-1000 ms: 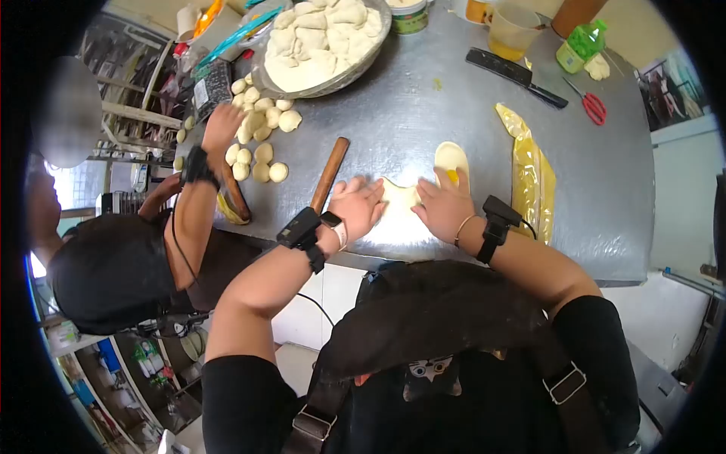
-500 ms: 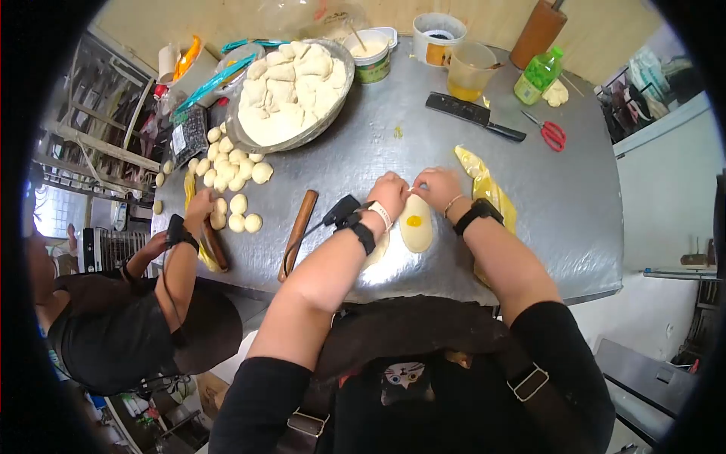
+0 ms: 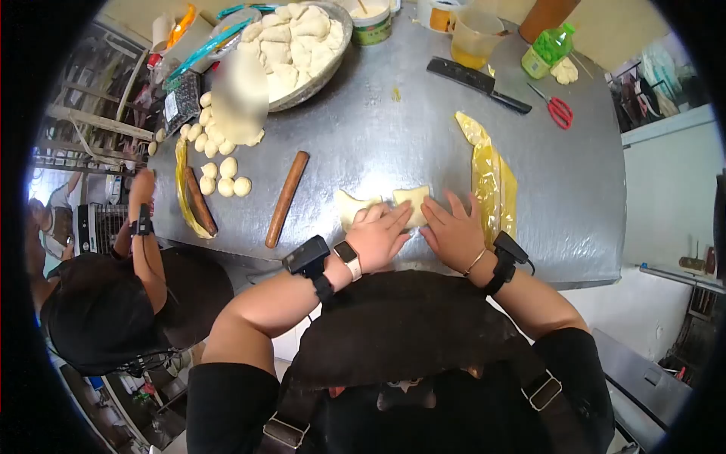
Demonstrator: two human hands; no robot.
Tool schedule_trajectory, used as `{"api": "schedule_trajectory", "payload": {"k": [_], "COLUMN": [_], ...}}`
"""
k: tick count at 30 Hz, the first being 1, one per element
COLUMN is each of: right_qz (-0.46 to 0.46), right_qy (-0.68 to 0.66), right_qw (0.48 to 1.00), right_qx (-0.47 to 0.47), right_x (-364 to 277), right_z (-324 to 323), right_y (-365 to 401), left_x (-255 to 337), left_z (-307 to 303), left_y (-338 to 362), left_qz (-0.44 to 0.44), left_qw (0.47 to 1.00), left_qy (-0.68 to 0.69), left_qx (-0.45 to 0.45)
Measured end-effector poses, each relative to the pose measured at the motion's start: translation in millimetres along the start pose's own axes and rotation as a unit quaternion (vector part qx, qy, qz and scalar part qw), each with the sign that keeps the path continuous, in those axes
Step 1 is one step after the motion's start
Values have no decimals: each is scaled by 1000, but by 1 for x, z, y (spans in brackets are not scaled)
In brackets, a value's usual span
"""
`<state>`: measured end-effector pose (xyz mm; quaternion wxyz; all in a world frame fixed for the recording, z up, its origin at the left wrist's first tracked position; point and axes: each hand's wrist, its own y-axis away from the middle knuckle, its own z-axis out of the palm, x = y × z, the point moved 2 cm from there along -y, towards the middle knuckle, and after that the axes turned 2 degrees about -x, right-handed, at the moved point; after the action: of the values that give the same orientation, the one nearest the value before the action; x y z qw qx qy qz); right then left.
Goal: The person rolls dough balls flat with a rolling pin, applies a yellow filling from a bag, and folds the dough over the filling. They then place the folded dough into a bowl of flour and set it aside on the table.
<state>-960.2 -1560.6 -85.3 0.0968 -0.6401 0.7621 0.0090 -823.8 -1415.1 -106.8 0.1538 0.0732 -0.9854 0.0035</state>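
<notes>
My left hand lies with fingers extended over the lower part of a flat dough piece. A second flat dough piece shows beyond the same hand, partly covered by it. On the right side of the first piece, my right hand rests with fingers spread, its fingertips at the dough's edge. The lower end of that dough is hidden under my fingers. A yellow plastic piping bag lies just right of my right hand. To the left is a wooden rolling pin.
A big bowl of floured dough pieces stands at the back left, near several dough balls. A cleaver, red-handled scissors, a green bottle and a jug stand behind. A co-worker's hand is at left.
Both my hands have come nearer my body and turned from pinching the dough's top end to lying with fingers extended. The co-worker's hand has left the other rolling pin. A blurred pale patch appears over the dough balls.
</notes>
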Motion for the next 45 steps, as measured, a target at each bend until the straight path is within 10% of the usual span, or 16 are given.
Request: {"api": "schedule_trajectory", "payload": {"k": [4,6,8,9,12,15,23,27,30,33,35,36,45], "right_qz": [-17,-16,-40,-39,-50,-30,4,-1,6,29,-21,-29,-54], "right_qy": [-12,9,43,82,37,-25,-11,6,-2,-3,48,32,21], "right_qw": [999,989,997,982,987,993,986,984,980,982,972,984,976], "right_qx": [-48,-144,-53,-168,-149,-115,-164,-178,-199,-188,-228,-174,-209], "right_x": [19,14,27,30,31,42,40,29,20,13,8,13,0], "right_z": [41,21,27,28,20,37,37,21,32,7,16,46,29], "right_y": [3,-11,-18,-16,-36,-25,-18,-11,3,1,5,25,20], "left_x": [-24,-11,-24,-43,-66,-48,-52,-30,-43,-24,-1,-13,2], "left_z": [28,-16,9,45,38,13,67,11,102,38,7,40,31], "left_y": [0,-17,-12,-10,-35,-21,-17,-30,5,-11,-3,6,5], "left_qz": [20,-19,-16,-11,-71,50,2,-74,-43,-102,16,30,96], "left_qw": [997,995,996,999,983,991,994,995,995,988,997,999,995], "left_qy": [-62,-59,-84,12,119,-123,-68,-35,2,-41,14,-26,-25], "left_qx": [41,-77,-26,28,-122,36,85,-59,91,-110,72,-26,4]}}
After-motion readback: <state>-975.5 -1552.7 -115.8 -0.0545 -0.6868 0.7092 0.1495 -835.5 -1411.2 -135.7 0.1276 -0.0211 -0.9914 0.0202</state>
